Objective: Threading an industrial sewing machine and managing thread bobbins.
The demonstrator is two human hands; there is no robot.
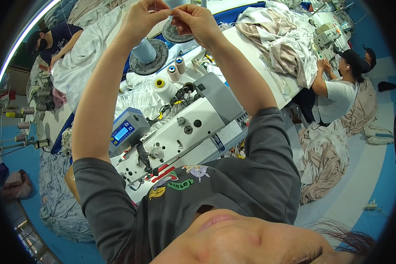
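Note:
Both arms are raised over a sewing machine. My left hand is closed in a pinch, with a fine thread faintly visible by its fingers. My right hand pinches too, its fingertips meeting the left ones; the thread between them is too thin to follow. Just below my hands, a pale blue thread cone stands on a round dark grey speckled base. A second such base lies behind it, partly hidden by my right hand.
A white thread cone and two small beige spools stand behind the machine. A blue control box is attached at its left. White and beige fabric covers the far right table. Co-workers sit right and far left.

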